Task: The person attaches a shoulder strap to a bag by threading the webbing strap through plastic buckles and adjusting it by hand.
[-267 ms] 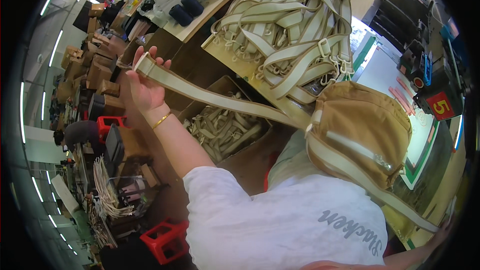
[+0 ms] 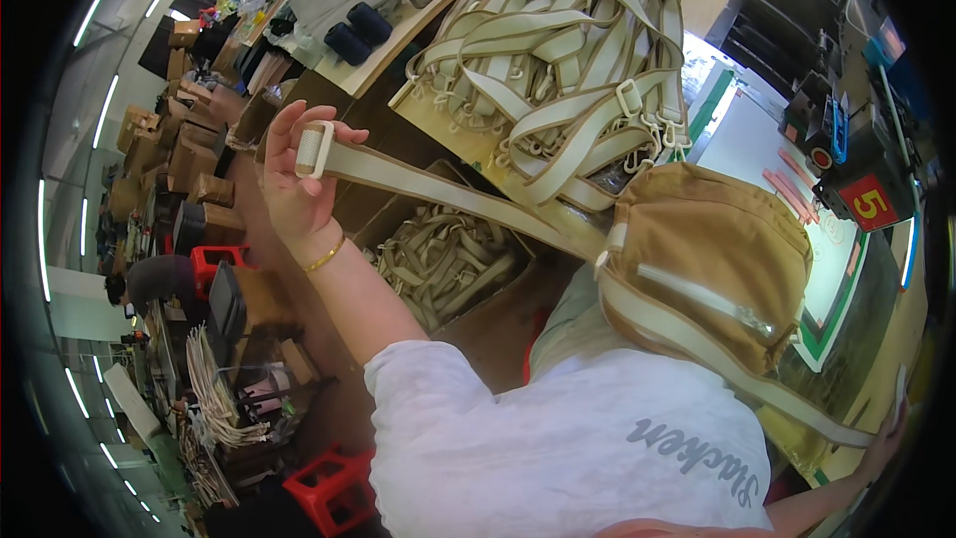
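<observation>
A tan bag (image 2: 702, 259) with a pale stripe across its front lies on the right, against the table edge near my body. A cream webbing strap (image 2: 458, 197) with brown edges stretches from the bag's side toward my left hand (image 2: 299, 207). My left fingers are closed round its end, beside a white slider buckle (image 2: 317, 149). Another length of the strap crosses below the bag to my right hand (image 2: 881, 448) at the lower right rim. That hand is closed at the strap's end; its fingers are partly hidden by the picture's edge.
A big heap of cream straps (image 2: 568, 60) with hooks covers the table ahead. More straps fill a cardboard box (image 2: 448, 264) below. Two dark thread spools (image 2: 358, 32) stand on another table. At the right is a black machine (image 2: 866, 179); a red stool (image 2: 334, 488) stands lower left.
My left hand has turned and shifted slightly right and down, bringing the slider buckle's face into sight. Between the frames the whole view also shifts a little. Both hands keep the strap.
</observation>
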`<state>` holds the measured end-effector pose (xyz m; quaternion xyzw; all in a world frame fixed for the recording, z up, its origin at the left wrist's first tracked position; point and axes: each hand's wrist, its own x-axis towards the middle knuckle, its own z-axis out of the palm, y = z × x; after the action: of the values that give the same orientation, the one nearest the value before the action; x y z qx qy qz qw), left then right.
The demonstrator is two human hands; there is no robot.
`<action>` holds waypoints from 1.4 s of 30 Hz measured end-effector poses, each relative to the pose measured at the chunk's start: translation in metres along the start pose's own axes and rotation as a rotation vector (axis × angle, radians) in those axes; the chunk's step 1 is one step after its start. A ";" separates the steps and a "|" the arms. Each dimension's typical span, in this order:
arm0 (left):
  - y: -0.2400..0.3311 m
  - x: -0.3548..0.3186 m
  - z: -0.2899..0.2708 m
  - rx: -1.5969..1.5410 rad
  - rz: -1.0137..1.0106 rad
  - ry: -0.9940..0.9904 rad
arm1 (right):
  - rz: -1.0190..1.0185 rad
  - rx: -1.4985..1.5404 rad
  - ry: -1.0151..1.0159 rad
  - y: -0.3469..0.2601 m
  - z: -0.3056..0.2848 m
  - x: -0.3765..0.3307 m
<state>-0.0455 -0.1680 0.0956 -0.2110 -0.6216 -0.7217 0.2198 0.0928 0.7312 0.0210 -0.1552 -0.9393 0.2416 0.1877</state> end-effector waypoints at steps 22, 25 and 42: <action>0.001 -0.003 0.014 0.015 -0.005 -0.100 | 0.148 0.065 0.077 -0.110 0.035 -0.019; 0.003 -0.005 0.026 0.183 -0.063 -0.021 | -0.049 -0.268 0.005 -0.136 0.042 -0.012; -0.112 -0.078 0.143 0.411 -0.530 -0.532 | -1.286 0.370 -0.747 -0.453 0.255 -0.058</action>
<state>-0.0427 -0.0081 -0.0195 -0.1744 -0.8202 -0.5348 -0.1038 -0.0564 0.2298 0.0292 0.5479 -0.7901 0.2744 -0.0155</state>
